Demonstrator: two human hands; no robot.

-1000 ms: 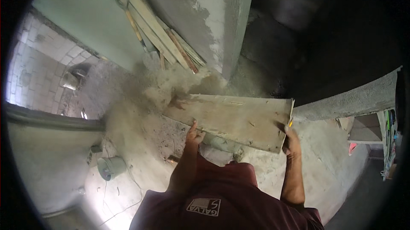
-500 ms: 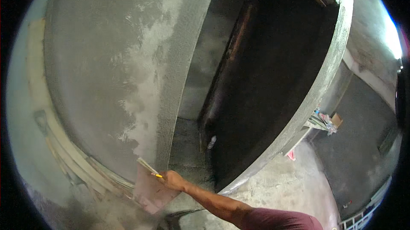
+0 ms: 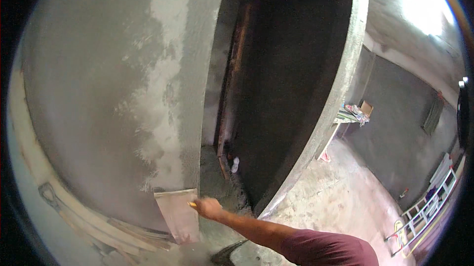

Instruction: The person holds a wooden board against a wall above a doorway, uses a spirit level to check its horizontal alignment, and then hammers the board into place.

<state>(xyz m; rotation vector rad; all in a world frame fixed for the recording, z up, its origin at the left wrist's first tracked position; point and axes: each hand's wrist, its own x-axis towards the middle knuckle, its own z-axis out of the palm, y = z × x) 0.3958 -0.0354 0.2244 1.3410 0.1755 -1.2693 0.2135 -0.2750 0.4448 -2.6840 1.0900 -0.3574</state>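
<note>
My right hand (image 3: 209,208) reaches in from the lower right and is closed around a tool with a yellow handle end (image 3: 192,204). The rest of this tool cannot be made out clearly. Just left of the hand is a flat, pale pinkish board (image 3: 178,216), tilted low beside the plastered wall (image 3: 94,93). Whether the tool touches the board, I cannot tell. On the wall, a lighter, ragged patch (image 3: 165,88) runs down between smooth darker grey areas, near the doorway edge. My left hand is out of view.
A dark doorway (image 3: 281,83) opens beside the wall, with a pale bottle-like item (image 3: 235,164) low inside. Boards (image 3: 89,221) and a shovel (image 3: 48,194) lie at lower left. A ladder (image 3: 429,211) and a cluttered ledge (image 3: 353,114) are on the right.
The view has shifted, so the doorway sits further left and more of the ladder shows. My right hand has moved slightly right, and the board now appears more upright.
</note>
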